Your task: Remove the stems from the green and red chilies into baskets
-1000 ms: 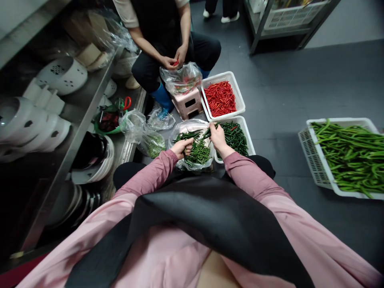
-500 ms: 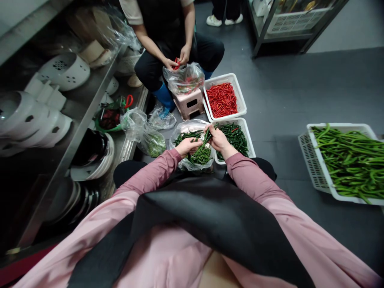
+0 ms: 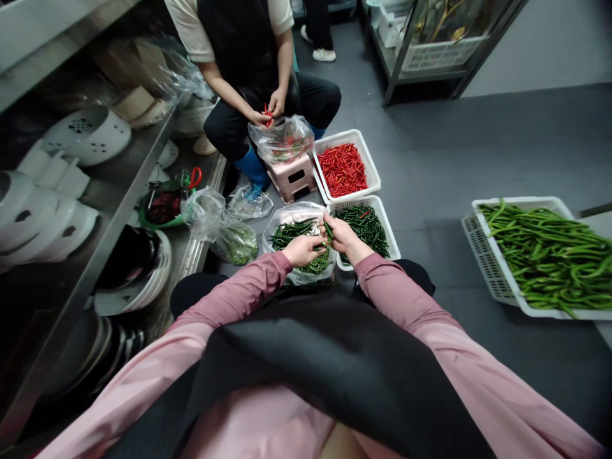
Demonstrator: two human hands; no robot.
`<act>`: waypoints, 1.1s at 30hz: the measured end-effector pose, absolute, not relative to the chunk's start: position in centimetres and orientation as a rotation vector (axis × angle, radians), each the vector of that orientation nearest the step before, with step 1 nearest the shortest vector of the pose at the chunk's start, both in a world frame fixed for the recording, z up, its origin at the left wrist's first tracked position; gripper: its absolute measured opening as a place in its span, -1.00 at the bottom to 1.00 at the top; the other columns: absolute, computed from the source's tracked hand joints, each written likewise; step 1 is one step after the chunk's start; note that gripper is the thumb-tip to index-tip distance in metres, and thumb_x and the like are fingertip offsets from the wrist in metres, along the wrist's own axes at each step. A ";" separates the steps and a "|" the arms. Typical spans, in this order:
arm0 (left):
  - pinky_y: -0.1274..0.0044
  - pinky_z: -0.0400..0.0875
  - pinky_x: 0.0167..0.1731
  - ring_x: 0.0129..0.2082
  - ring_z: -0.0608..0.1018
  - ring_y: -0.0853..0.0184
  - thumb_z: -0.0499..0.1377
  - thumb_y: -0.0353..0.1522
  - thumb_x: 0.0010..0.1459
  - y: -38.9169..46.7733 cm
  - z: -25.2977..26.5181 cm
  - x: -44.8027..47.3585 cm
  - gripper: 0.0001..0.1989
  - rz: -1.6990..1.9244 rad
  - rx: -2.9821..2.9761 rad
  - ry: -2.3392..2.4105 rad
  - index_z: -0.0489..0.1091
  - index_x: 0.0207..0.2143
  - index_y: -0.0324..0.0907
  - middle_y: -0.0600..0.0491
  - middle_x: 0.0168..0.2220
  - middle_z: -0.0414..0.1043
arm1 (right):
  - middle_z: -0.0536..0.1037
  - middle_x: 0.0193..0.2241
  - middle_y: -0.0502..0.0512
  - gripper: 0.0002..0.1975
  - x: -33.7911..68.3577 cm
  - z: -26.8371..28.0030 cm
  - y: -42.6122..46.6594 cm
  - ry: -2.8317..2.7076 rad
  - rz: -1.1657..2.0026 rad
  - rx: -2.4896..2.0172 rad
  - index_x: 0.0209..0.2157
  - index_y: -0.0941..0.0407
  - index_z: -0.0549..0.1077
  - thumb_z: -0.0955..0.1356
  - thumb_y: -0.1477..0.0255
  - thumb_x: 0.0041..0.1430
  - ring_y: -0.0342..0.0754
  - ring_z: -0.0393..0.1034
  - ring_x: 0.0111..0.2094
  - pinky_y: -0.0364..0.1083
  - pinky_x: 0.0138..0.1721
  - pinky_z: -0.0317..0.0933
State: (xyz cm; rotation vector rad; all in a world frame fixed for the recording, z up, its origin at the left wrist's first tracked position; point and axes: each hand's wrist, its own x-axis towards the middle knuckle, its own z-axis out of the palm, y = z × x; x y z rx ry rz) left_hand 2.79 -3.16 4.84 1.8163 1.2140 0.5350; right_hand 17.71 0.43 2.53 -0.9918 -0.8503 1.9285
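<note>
My left hand (image 3: 303,250) is closed, its fingertips pinching at green chilies (image 3: 328,233) that are partly hidden between both hands. My right hand (image 3: 341,234) has its fingers wrapped round the same small bunch, touching the left fingertips. Just below them a clear plastic bag (image 3: 268,237) lies open, with dark green chilies (image 3: 292,233) on its left and a heap of green stems (image 3: 316,262) nearer me. Beside my right hand is a white basket (image 3: 393,241) of dark green chilies, one red one among them.
Behind it stands a white basket (image 3: 373,171) of red chilies. Across from me a seated co-worker (image 3: 239,51) handles red chilies above a bag on a pink stool (image 3: 292,178). Long green peppers fill a basket (image 3: 488,264) at right. Metal shelves (image 3: 143,150) with dishes line the left.
My hands have drawn closer together, and less of the green chilies shows between them. The whole view has shifted a little. A person's feet at the back have moved.
</note>
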 end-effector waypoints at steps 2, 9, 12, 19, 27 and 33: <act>0.59 0.17 -0.45 -0.54 0.30 0.42 0.27 -0.37 0.00 -2.5 4.5 2.7 -0.90 0.568 1.730 1.395 0.46 -0.51 -0.22 0.13 -0.61 0.32 | 0.32 -0.62 -0.10 -0.50 17.8 2.5 0.5 -0.900 1.767 -1.020 -0.42 0.11 0.29 0.37 -0.07 0.03 -0.26 0.12 -0.68 -0.22 -0.69 -0.04; 0.59 -0.08 -0.65 -0.73 0.05 0.53 0.28 -0.14 0.02 -2.0 4.0 1.9 -0.67 0.494 1.109 1.321 0.46 -0.45 -0.27 0.24 -0.75 0.04 | 0.37 -0.58 -0.07 -0.49 17.6 2.4 1.0 -1.062 1.490 -1.102 -0.43 0.09 0.30 0.32 -0.11 0.05 -0.24 0.15 -0.63 -0.20 -0.63 0.03; 0.59 -0.07 -0.66 -0.72 0.08 0.52 0.31 -0.16 -0.06 -2.8 4.5 2.4 -0.69 0.481 1.143 1.331 0.42 -0.51 -0.25 0.24 -0.76 0.06 | 0.37 -0.59 -0.05 -0.49 17.0 2.1 0.8 -0.971 1.546 -1.093 -0.47 0.10 0.31 0.36 -0.10 -0.01 -0.21 0.16 -0.63 -0.19 -0.64 0.03; 0.53 0.20 -0.44 -0.52 0.30 0.39 0.22 -0.09 -0.07 -2.1 5.2 3.9 -0.65 0.559 1.619 1.110 0.44 -0.58 -0.22 0.11 -0.61 0.30 | 0.29 -0.71 -0.06 -0.60 16.3 0.0 1.1 -0.641 1.832 -1.210 -0.60 0.10 0.28 0.43 0.10 -0.06 -0.17 0.16 -0.66 -0.17 -0.63 0.04; 0.58 -0.05 -0.68 -0.73 0.10 0.46 0.15 0.22 -0.19 -0.9 0.0 1.3 -0.37 0.570 1.063 1.430 0.37 -0.45 -0.18 0.25 -0.72 0.01 | 0.39 -0.75 -0.09 -0.80 16.1 -2.8 1.2 -0.669 1.892 -1.371 -0.59 0.09 0.34 0.37 0.28 -0.10 -0.14 0.32 -0.69 -0.20 -0.71 0.17; 0.49 0.27 -0.60 -0.63 0.40 0.28 0.21 0.21 -0.25 -1.4 -2.0 1.7 -0.41 0.604 0.939 1.388 0.34 -0.59 -0.16 0.12 -0.69 0.27 | 0.40 -0.76 -0.41 -0.80 13.9 -7.4 0.3 -0.941 2.085 -1.327 -0.72 0.00 0.35 0.32 0.19 -0.24 -0.29 0.21 -0.79 -0.29 -0.72 0.13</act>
